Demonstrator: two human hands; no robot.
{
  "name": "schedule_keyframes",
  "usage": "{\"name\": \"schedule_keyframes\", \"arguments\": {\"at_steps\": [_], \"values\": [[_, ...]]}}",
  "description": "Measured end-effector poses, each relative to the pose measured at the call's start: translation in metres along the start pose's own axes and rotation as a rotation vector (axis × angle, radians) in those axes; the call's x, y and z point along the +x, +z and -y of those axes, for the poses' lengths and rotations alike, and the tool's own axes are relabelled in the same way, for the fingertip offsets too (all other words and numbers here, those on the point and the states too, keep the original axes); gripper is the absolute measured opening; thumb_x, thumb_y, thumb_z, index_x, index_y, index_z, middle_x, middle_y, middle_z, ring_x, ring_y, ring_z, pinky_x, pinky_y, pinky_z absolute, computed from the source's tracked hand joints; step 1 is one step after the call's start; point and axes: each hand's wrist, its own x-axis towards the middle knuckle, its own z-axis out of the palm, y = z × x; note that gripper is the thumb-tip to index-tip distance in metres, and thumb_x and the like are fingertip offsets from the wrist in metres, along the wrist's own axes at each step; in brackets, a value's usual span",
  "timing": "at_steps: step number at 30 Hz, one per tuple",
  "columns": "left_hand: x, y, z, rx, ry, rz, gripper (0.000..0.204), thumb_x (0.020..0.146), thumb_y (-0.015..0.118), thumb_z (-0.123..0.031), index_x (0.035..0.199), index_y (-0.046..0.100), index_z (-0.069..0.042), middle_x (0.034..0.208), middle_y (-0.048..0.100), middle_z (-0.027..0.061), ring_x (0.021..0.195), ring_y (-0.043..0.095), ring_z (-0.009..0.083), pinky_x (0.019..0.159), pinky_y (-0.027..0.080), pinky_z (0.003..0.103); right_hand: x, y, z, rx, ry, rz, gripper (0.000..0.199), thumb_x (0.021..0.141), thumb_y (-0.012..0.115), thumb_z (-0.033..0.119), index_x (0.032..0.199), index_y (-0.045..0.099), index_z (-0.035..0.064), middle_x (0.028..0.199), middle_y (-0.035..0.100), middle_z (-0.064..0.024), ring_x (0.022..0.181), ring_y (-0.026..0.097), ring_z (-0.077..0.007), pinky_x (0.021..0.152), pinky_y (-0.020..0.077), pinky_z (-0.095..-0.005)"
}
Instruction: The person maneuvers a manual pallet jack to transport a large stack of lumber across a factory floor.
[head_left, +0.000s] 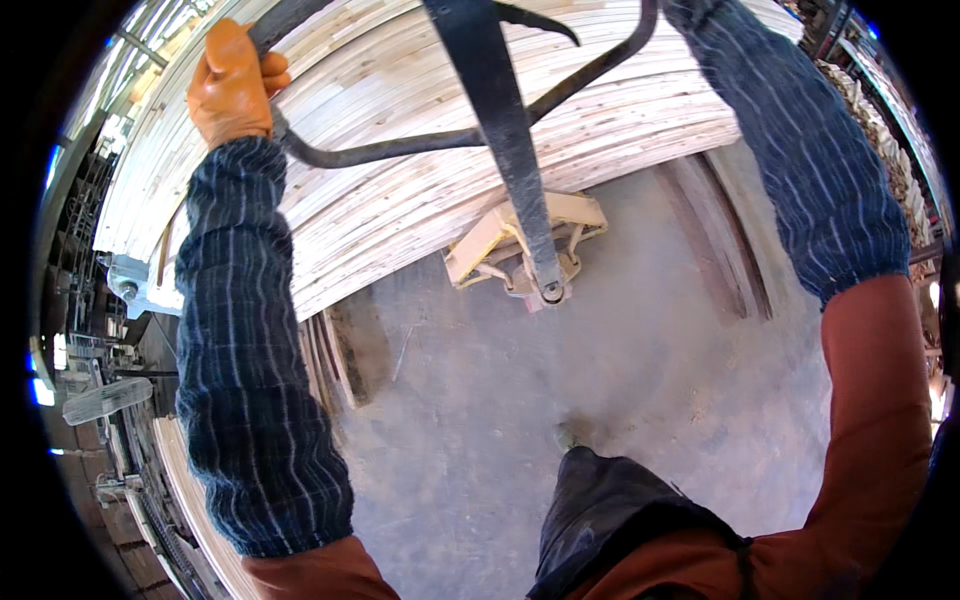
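My left hand (232, 85), in an orange glove, is wrapped round the left end of a dark metal handle bar. That bar (400, 147) belongs to a pallet jack, whose long dark shaft (505, 140) runs down to a yellow base (478, 245) on the floor. A short curved lever (540, 20) sticks out near the top of the shaft. My right arm, in a blue striped sleeve cover (800, 140), reaches up to the right end of the handle. The right hand itself lies beyond the upper edge of the picture.
Behind the jack lies a wide stack of pale wooden strips (390, 210). Dark timber beams (712, 235) rest on the concrete floor (600, 370) at the right, and shorter wood pieces (335, 360) at the left. Machinery (110, 400) lines the left side; more stacked wood (870, 130) stands far right.
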Motion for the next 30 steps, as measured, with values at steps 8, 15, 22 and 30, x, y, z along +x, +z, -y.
{"name": "schedule_keyframes", "arguments": {"at_steps": [8, 15, 22, 30], "values": [[0.017, 0.024, 0.029, 0.036, 0.062, 0.071, 0.058, 0.094, 0.054, -0.053, 0.105, 0.069, 0.002, 0.075, 0.071, 0.0123, 0.055, 0.066, 0.0205, 0.057, 0.057, 0.031, 0.006, -0.007, -0.013, -0.182, -0.081, 0.004, 0.066, 0.095, 0.050, 0.064, 0.105, 0.068, 0.0007, 0.062, 0.059, -0.0087, 0.047, 0.055, -0.0161, 0.043, 0.0461, -0.0290], [0.021, 0.023, 0.035, 0.341, 0.470, 0.208, 0.045, 0.089, 0.071, -0.047, 0.113, 0.069, -0.009, 0.079, 0.072, 0.0085, 0.071, 0.070, 0.0168, 0.067, 0.056, 0.030, 0.002, 0.003, -0.012, -0.219, -0.027, 0.060, 0.066, 0.098, 0.045, 0.061, 0.106, 0.068, -0.0010, 0.062, 0.060, -0.0095, 0.046, 0.056, -0.0173, 0.044, 0.0473, -0.0296], [0.041, 0.022, 0.039, 0.503, 0.327, 0.499, 0.066, 0.079, 0.074, -0.055, 0.124, 0.064, -0.008, 0.103, 0.074, 0.0154, 0.091, 0.072, 0.0284, 0.081, 0.058, 0.037, 0.024, -0.025, -0.002, -0.587, -0.024, 0.344, 0.055, 0.105, 0.034, 0.056, 0.118, 0.072, 0.0182, 0.087, 0.067, -0.0021, 0.059, 0.056, -0.0085, 0.055, 0.0495, -0.0227], [0.063, 0.008, 0.010, 0.504, 0.065, 0.876, 0.037, 0.083, 0.078, -0.033, 0.101, 0.068, -0.002, 0.073, 0.069, 0.0054, 0.058, 0.059, 0.0131, 0.058, 0.049, 0.029, -0.011, 0.023, 0.027, -0.336, 0.050, 0.050, 0.043, 0.098, 0.051, 0.039, 0.093, 0.072, 0.0018, 0.067, 0.064, -0.0097, 0.046, 0.055, -0.0137, 0.041, 0.0454, -0.0285]]}}
